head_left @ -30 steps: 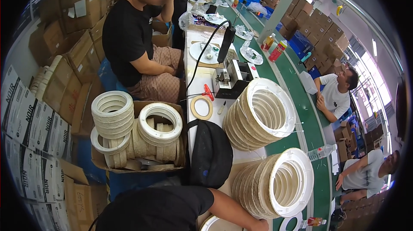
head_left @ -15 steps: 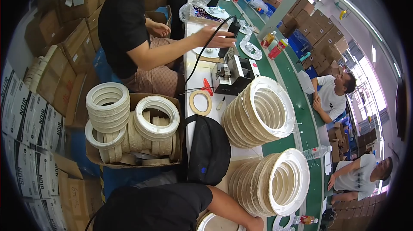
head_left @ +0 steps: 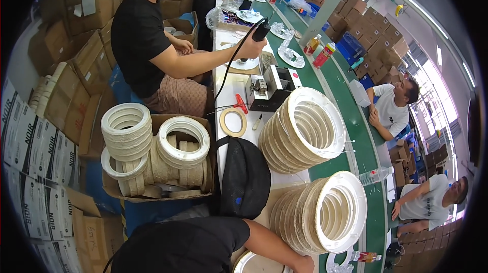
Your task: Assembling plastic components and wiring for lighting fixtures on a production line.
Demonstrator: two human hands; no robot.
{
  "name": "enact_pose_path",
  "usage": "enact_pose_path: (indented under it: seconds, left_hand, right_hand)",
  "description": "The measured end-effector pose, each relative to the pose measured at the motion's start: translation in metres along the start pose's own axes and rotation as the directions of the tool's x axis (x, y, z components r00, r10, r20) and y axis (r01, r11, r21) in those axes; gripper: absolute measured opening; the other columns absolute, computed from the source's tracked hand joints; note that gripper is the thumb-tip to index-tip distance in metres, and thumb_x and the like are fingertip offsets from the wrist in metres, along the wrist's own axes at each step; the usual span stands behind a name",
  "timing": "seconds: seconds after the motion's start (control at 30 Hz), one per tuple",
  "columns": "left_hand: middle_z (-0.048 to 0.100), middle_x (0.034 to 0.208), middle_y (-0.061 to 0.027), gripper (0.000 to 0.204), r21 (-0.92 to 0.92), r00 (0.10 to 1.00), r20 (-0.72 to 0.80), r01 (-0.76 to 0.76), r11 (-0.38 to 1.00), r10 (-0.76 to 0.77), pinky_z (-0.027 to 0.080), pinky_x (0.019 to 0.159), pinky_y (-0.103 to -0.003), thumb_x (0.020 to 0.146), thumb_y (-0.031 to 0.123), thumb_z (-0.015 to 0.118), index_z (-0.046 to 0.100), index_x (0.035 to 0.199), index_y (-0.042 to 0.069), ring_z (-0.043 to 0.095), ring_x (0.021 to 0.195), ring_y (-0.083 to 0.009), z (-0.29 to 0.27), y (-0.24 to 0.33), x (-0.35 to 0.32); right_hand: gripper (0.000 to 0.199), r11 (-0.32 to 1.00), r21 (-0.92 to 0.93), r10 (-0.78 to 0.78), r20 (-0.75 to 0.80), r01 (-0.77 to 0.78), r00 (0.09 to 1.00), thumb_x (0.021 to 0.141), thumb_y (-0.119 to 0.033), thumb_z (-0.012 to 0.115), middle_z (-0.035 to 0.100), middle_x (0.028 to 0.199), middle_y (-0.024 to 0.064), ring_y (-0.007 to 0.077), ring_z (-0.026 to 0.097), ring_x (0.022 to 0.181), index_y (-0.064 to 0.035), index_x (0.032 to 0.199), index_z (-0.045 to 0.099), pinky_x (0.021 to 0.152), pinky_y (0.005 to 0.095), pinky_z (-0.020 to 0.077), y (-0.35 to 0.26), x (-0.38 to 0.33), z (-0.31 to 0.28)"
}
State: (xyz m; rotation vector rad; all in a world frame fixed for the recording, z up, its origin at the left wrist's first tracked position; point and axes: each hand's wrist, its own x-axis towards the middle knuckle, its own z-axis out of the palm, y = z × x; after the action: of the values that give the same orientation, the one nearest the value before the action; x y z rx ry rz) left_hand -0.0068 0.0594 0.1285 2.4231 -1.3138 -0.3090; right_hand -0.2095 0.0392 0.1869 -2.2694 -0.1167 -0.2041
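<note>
From the lower edge my left arm reaches right in a black short sleeve. My left hand (head_left: 305, 265) is cut off by the frame's bottom, so its fingers are hidden. It is beside a round piece with a white rim (head_left: 247, 261) and just below a stack of off-white rings (head_left: 300, 219) with rough, ridged sides. A second, similar stack of rings (head_left: 277, 143) stands farther off, with thin white strips sticking out. My right hand is out of view. Between the stacks and the table's near edge lies a black zipped pouch (head_left: 245, 176).
A carton (head_left: 162, 196) full of similar rings stands left of the table. Farther along are tape (head_left: 233, 122), a red-handled tool (head_left: 240, 102) and a black-and-white device (head_left: 269, 95). A seated co-worker holds a black corded tool (head_left: 261, 30). Two people sit across the green conveyor (head_left: 328, 173).
The co-worker's open hand has closed round the black corded tool and lifted it. The view has shifted slightly. My left arm has hardly moved.
</note>
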Motion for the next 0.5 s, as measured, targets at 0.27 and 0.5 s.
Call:
enact_pose_path:
  seconds: [0.27, 0.5]
  left_hand:
    - [0.074, 0.087, -0.0154, 0.024, 0.000, 0.999, -0.021, 0.043, 0.999, -0.043, 0.057, 0.064, -0.045, 0.058, 0.013, 0.077, 0.076, 0.081, 0.005, 0.072, 0.086, -0.0330, 0.005, -0.004, 0.004]
    - [0.072, 0.087, -0.0174, 0.021, -0.054, 0.995, -0.086, 0.042, 0.998, -0.047, 0.057, 0.062, -0.048, 0.059, 0.008, 0.074, 0.074, 0.078, 0.003, 0.072, 0.084, -0.0349, 0.014, -0.002, 0.000]
  right_hand:
    - [0.057, 0.997, 0.068, 0.042, -0.025, -0.040, 0.999, 0.094, -0.035, 0.064, 0.061, 0.124, 0.0281, 0.0402, 0.062, 0.106, 0.0105, 0.127, 0.053, 0.092, 0.0436, 0.0476, 0.005, -0.009, 0.005]
    - [0.057, 0.994, 0.108, 0.031, -0.143, -0.016, 0.989, 0.094, -0.035, 0.064, 0.062, 0.123, 0.0281, 0.0402, 0.062, 0.105, 0.0107, 0.127, 0.054, 0.091, 0.0435, 0.0483, 0.001, -0.001, 0.008]
